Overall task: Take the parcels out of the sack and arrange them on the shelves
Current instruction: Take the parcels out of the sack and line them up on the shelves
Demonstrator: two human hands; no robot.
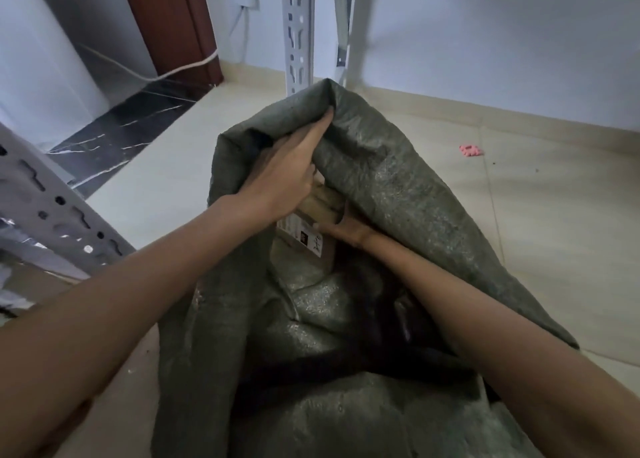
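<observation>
Nearest the camera, both forearms reach into the mouth of the green woven sack (381,166), which lies slumped on the tiled floor (540,194).

Right hand (349,230): inside the sack, against the right side of a cardboard parcel (313,222). The thumb lies along the parcel's top edge; the remaining fingers are hidden under the sack fabric, so whether this grip is closed round the parcel cannot be told.

Left hand (287,177): fingers pinch a fold of the sack's upper rim and hold it raised, keeping the mouth open above the parcel.

Parcel: inside the sack, just below the raised rim, its printed label (304,237) facing up. None of it has cleared the opening.

Judgement on the step in hand, which is extraction of the parcel:
- Keep the rim lifted high and taut so the fabric does not drag on the box corners.
- Get the right fingers under the far edge before lifting; a thumb-only hold is likely to slip.
- Draw the parcel toward the body along the sack's length, not straight up.

Beyond the sack stands a white slotted shelf upright (298,34) near the wall; a second slotted upright (52,201) is at the left.
</observation>
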